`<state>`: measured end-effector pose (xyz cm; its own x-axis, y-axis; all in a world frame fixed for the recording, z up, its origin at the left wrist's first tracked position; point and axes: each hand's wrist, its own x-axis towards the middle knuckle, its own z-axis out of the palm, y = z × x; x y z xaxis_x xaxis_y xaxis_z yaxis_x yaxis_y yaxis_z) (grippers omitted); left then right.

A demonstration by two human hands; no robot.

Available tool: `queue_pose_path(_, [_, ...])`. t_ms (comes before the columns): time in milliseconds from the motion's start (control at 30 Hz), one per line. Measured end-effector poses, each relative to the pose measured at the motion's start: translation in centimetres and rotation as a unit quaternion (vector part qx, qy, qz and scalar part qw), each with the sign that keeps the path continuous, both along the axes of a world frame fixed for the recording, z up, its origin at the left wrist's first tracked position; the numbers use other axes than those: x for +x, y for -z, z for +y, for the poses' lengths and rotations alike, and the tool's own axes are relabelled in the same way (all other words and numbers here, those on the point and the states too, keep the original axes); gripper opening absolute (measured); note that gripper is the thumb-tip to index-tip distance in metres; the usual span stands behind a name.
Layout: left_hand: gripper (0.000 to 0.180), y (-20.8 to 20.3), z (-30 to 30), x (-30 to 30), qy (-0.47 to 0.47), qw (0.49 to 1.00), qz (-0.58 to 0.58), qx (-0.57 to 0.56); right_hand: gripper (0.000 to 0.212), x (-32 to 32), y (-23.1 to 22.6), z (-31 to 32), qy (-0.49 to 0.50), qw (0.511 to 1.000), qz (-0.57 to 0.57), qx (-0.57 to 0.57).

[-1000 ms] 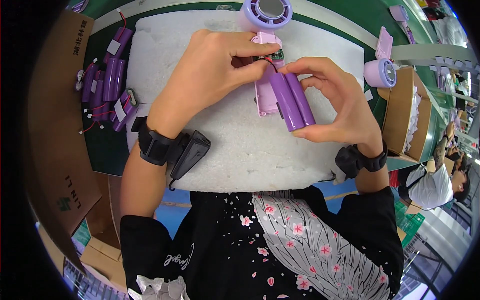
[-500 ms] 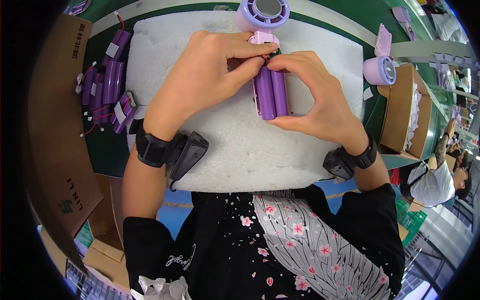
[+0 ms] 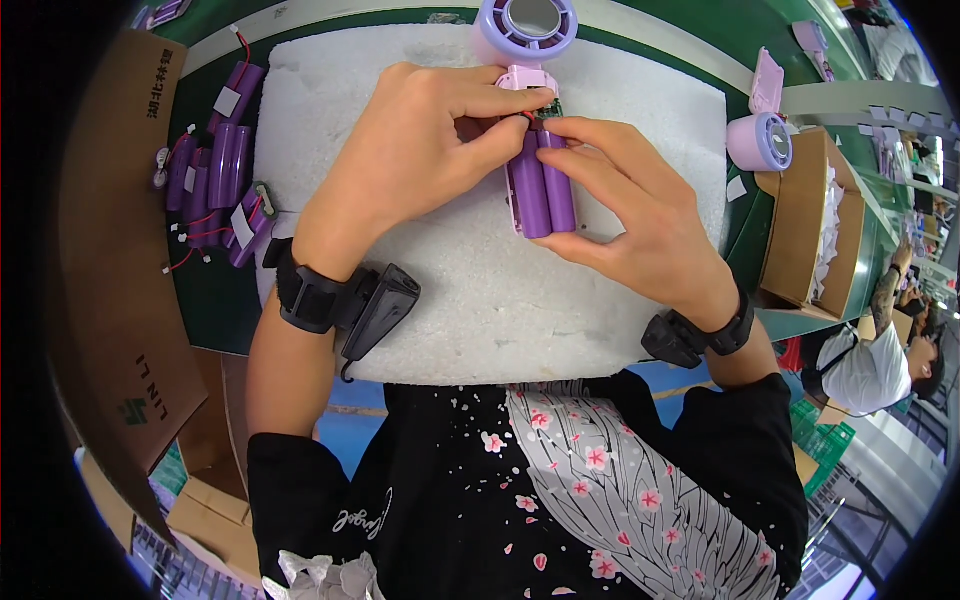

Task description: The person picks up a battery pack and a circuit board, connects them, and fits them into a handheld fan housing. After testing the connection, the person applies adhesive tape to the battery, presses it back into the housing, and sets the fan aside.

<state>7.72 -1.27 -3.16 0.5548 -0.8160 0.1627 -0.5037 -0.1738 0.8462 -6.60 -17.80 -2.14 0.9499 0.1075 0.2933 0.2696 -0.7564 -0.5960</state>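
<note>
A light-purple handheld fan (image 3: 484, 40) lies on a white foam pad with its round head away from me and its pink handle casing (image 3: 527, 76) open. Two purple cells of a battery pack (image 3: 533, 195) rest in the handle, below a small green circuit board (image 3: 553, 108). My left hand (image 3: 440, 125) is closed at the handle's upper end, thumb and index finger pinched round short wires (image 3: 529, 117) by the board; its other fingers are hidden. My right hand (image 3: 640, 200) grips the pack, index and middle fingertips on its upper part, thumb at its lower end.
Several purple battery packs (image 3: 228, 165) with red wires lie left of the foam pad (image 3: 450, 320). A tall cardboard box (image 3: 120, 250) borders the left side. At right are another purple fan (image 3: 757, 142) and an open carton (image 3: 800, 240). A person (image 3: 865, 360) sits farther right.
My right index and middle fingers have shifted from the wires down onto the upper battery pack, and the hand sits slightly lower. More of the green board shows. My left hand has barely moved.
</note>
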Motion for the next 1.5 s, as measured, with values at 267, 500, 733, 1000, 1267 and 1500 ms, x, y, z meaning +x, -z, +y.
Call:
queue_pose_path(267, [0.030,0.5,0.1,0.3,0.002,0.999,-0.046,0.007,0.048,0.2,0.6,0.0,-0.001,0.999,-0.042,-0.035])
queue_pose_path(500, [0.032,0.5,0.1,0.1,0.003,0.999,0.051,0.010,0.045,0.0,0.6,0.1,0.002,0.999,-0.031,-0.038])
queue_pose_path(733, [0.043,1.6,0.5,0.2,0.017,0.991,0.131,-0.030,0.046,0.1,0.7,0.1,0.013,1.000,-0.023,0.007])
queue_pose_path(1000, [0.055,0.9,0.2,0.2,0.027,0.987,0.154,0.035,0.053,0.7,0.8,0.6,0.060,0.994,0.046,0.073])
queue_pose_path(1267, [0.055,2.1,-0.2,-0.1,0.012,0.977,0.213,-0.019,0.047,1.9,1.8,-0.3,0.058,0.987,0.038,0.147])
queue_pose_path(1500, [0.055,2.2,-0.7,-2.2,0.008,0.980,0.199,-0.020,0.018,1.6,2.1,0.1,0.099,0.983,0.006,0.154])
